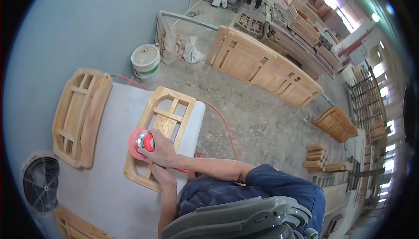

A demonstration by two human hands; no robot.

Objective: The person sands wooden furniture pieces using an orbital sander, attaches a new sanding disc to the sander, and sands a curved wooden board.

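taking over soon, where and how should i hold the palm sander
The palm sander is probably best held by its rounded red top, palm coming down from above: that top bulges opposite the pink disc, and the right hand grips there.

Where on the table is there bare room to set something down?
The table is bare between the wall-side panels and the frame, and on down toward the lower panel; a thin strip shows along the frame's other long side. It is crowded around the sander, with the right hand and left hand close together.
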